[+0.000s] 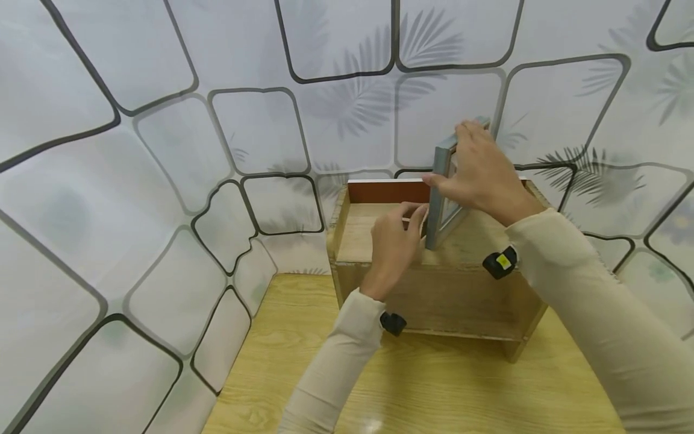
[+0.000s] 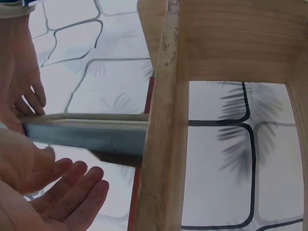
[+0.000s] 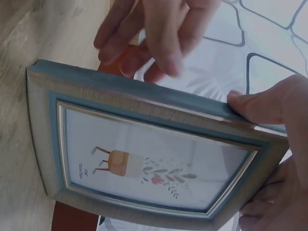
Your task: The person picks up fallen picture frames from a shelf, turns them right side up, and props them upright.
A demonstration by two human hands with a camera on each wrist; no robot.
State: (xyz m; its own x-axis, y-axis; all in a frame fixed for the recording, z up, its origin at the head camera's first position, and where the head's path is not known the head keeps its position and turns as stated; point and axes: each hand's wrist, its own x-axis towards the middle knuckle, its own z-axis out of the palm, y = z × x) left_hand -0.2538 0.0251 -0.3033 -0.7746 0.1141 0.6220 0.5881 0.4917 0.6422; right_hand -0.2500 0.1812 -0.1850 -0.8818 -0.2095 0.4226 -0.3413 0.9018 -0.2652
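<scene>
A picture frame (image 3: 159, 101) with blue-grey edges stands upright on the top of a small wooden shelf unit (image 1: 396, 256). Behind its glass is a print of a plant in a legged pot. My right hand (image 1: 482, 172) grips the frame near its upper end, the thumb on one edge and the fingers round the other side. Beside the back of the frame is my left hand (image 1: 396, 244), its fingers loosely bent. In the left wrist view, that hand (image 2: 62, 187) holds nothing, and a dark brown flap (image 2: 118, 158) shows behind the frame.
The shelf unit stands on a yellow wood-grain table (image 1: 303, 361), against a wall covering (image 1: 352, 132) with dark outlines and leaf prints. A reddish-brown strip (image 1: 387, 193) runs along the unit's back edge. Below its top is an open compartment (image 1: 450, 301).
</scene>
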